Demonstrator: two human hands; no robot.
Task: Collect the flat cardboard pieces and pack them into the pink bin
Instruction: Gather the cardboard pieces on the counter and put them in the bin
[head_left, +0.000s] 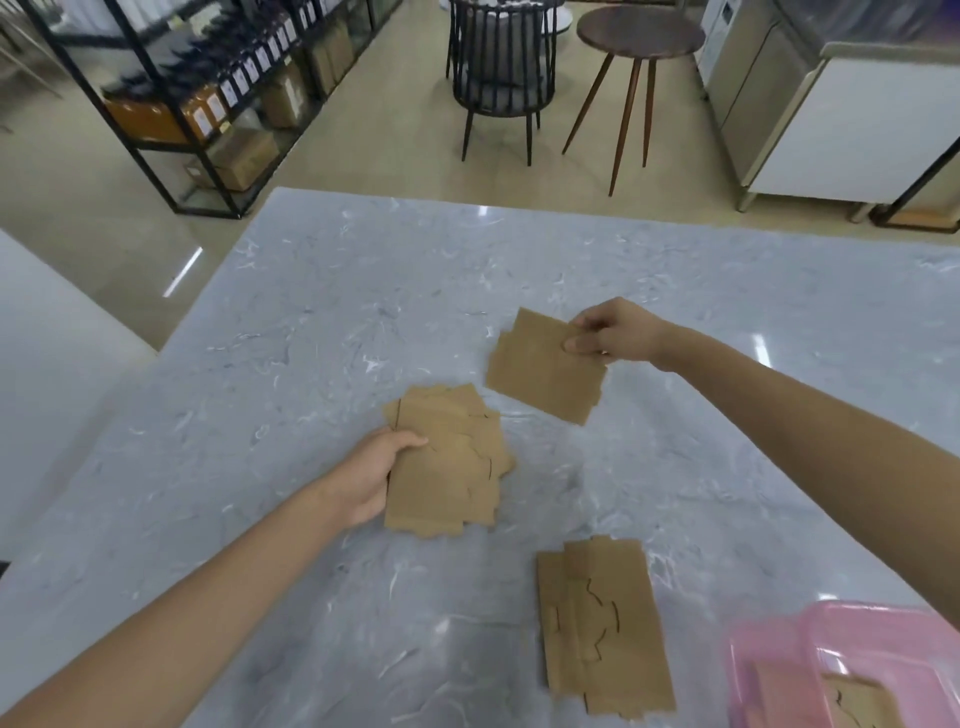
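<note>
My left hand (371, 480) grips a fanned stack of flat brown cardboard pieces (452, 467) by its left edge, just above the grey marble table (322, 332). My right hand (610, 332) pinches the upper right corner of a single cardboard piece (543, 369), held up and tilted over the table's middle. Another small pile of cardboard pieces (602, 629) lies flat near the front edge, with cut lines showing. The translucent pink bin (779, 660) sits at the bottom right corner, with cardboard (862, 704) inside it.
Beyond the table's far edge stand a black slatted chair (501, 67), a round wooden side table (639, 36) and a steel counter (831, 114). A black shelf rack (208, 104) with boxes and bottles stands at the far left. A white surface (47, 374) borders the left.
</note>
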